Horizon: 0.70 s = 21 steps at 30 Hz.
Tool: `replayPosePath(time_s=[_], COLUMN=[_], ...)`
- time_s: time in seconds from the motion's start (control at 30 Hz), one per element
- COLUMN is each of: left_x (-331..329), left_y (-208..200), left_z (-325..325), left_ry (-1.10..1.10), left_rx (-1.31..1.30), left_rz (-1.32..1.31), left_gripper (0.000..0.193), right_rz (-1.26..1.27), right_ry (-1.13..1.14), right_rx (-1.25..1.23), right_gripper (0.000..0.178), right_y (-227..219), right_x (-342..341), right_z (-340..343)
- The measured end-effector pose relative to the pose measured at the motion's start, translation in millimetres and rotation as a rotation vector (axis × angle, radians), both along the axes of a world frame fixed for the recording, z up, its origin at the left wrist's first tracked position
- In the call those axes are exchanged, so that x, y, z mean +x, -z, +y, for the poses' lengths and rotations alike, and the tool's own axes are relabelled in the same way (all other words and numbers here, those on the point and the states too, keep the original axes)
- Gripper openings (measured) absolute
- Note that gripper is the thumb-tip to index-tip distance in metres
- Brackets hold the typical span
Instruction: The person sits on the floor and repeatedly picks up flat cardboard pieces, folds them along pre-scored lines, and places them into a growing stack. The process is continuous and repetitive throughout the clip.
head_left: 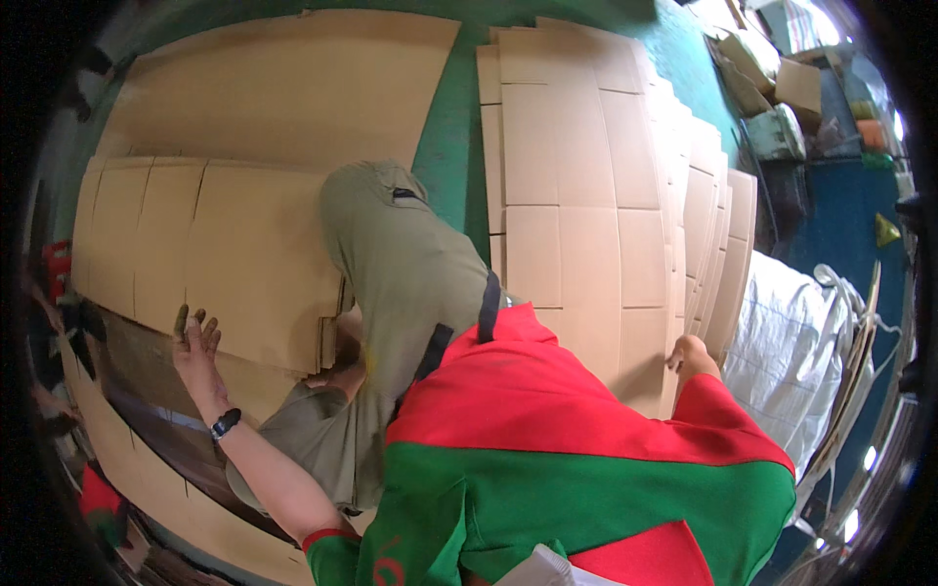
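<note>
My left hand (pixel 198 354) is raised over the left cardboard stack (pixel 264 234), open, its fingers spread and darkened at the tips; nothing is in it. A dark-strapped watch (pixel 226 423) circles that wrist. On the other side, my right hand (pixel 695 357) hangs at the near right edge of a second stack of flat cardboard sheets (pixel 586 146). Its fingers are loosely bent with a small gap between them, and no held thing shows. Whether it touches the cardboard I cannot tell. Fold lines and slits cross the sheets. My legs (pixel 410 254) cover part of the left stack.
Between the stacks runs a strip of green floor (pixel 451 166). A large plain sheet (pixel 283 78) lies at the far left. Beside the right stack sits a white woven sack (pixel 796 342). Boxes (pixel 798 88) and bundles crowd the far right. Red things (pixel 57 264) stand at the left rim.
</note>
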<state>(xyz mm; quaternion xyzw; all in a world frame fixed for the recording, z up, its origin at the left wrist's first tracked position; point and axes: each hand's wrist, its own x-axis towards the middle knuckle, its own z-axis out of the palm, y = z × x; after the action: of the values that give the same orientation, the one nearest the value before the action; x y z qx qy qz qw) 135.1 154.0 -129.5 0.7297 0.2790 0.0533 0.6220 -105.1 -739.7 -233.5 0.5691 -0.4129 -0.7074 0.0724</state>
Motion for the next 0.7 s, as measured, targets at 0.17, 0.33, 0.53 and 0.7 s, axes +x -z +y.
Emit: replayPosePath(time_s=[0.17,0.33,0.53,0.7], left_x=[-41,-137,-283,-375], left_y=[-58,-53,27,67], left_z=[18,79,89,78], left_ry=[-0.107,-0.486,-0.934,-1.512], left_rx=[0.038,0.143,-0.039,-0.311], left_rz=[-0.157,-0.090,0.015,0.119], left_gripper=[0.051,0.063,0.039,0.062], right_rz=[-0.055,-1.095,-1.463,-1.608], right_ry=[-0.242,-0.834,-0.924,-0.978], right_rx=[-0.194,-0.017,0.465,0.856], right_gripper=[0.058,0.040,0.030,0.039], right_y=[0,21,20,-10], right_x=[94,252,407,471], right_z=[-9,62,245,368])
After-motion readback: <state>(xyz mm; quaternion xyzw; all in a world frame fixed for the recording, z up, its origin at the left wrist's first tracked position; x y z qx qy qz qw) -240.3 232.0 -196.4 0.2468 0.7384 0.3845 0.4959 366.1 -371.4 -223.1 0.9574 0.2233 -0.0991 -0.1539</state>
